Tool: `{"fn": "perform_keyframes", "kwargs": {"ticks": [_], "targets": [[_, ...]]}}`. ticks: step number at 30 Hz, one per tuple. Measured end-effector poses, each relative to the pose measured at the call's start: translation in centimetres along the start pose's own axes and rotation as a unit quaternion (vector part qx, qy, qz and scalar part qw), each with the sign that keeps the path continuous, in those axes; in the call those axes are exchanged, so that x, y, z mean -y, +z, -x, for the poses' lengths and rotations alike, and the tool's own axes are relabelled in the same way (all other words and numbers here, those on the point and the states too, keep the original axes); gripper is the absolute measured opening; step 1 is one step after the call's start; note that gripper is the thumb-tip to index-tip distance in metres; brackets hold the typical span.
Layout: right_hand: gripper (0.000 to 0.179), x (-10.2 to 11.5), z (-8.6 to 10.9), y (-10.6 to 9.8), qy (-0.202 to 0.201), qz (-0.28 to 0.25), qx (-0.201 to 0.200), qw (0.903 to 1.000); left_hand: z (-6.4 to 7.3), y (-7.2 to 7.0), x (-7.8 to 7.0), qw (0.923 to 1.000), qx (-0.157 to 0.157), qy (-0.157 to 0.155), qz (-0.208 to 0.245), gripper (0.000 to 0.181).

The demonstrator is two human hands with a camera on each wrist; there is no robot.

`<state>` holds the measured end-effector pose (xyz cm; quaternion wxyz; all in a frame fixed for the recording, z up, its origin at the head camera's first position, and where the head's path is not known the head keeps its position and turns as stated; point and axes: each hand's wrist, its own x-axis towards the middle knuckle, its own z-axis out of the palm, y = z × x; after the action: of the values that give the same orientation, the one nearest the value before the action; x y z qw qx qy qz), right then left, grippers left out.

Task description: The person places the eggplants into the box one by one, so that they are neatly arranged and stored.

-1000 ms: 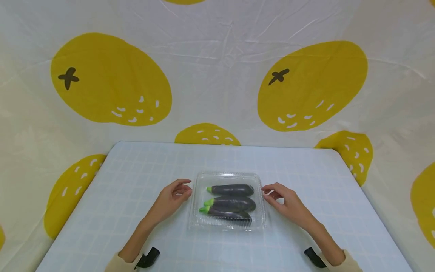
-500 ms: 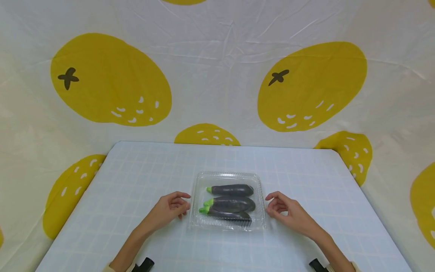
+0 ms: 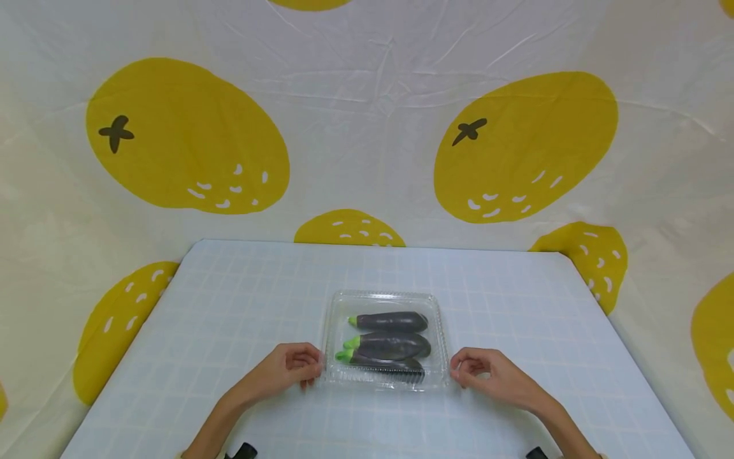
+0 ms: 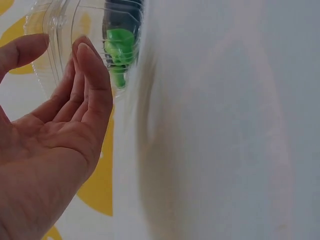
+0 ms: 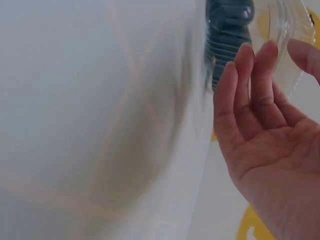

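A clear plastic clamshell container (image 3: 436, 382) lies closed on the table, with three dark purple eggplants (image 3: 395, 345) inside, their green stem ends to the left. At its left side, near the front corner, is my left hand (image 3: 289, 368), fingers loosely bent and thumb apart from them in the left wrist view. My right hand (image 3: 493, 375) mirrors it at the right side near the front corner. In the right wrist view the fingertips (image 5: 244, 52) reach the container's wall, with the thumb apart. Whether either hand touches the plastic cannot be told for certain.
The table (image 3: 246, 280) wears a pale blue checked cloth. Behind and beside it hangs a white sheet (image 3: 361, 146) printed with large yellow fruit shapes. A black wrist device (image 3: 245, 451) shows below each hand at the bottom edge.
Both hands have drawn back toward the person along the container's sides, from beside its middle to its front corners. The container and eggplants have stayed in place.
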<state>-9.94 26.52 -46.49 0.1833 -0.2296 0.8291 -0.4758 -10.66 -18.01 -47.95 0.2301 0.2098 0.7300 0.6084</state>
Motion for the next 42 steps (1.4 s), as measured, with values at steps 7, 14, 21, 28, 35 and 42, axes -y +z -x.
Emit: {"fn": "perform_keyframes", "kwargs": {"ticks": [7,14,21,28,35,42], "targets": [[0.012,-0.8,0.0,0.4,-0.013,-0.061,0.05,0.9968,0.2,0.4,0.0,0.9989,0.046,0.003,0.008,0.02],[0.017,-1.3,0.1,0.7,-0.017,-0.097,0.082,0.9918,0.3,0.4,0.5,0.9981,0.058,-0.014,0.013,0.028],[0.024,-1.5,0.0,0.9,-0.019,-0.148,0.108,0.9828,0.3,0.5,0.9,0.9969,0.072,-0.004,0.031,0.027],[0.024,-2.0,-0.1,1.4,-0.023,-0.199,0.103,0.9744,0.3,0.4,0.8,0.9955,0.084,0.005,0.045,0.029],[0.023,-2.4,-0.2,2.1,-0.037,-0.24,0.098,0.965,0.3,0.4,1.0,0.9952,0.087,0.01,0.044,0.029],[0.021,-2.4,0.0,2.0,-0.043,-0.239,0.089,0.966,0.2,0.3,1.1,0.9937,0.096,0.028,0.052,0.03]]}}
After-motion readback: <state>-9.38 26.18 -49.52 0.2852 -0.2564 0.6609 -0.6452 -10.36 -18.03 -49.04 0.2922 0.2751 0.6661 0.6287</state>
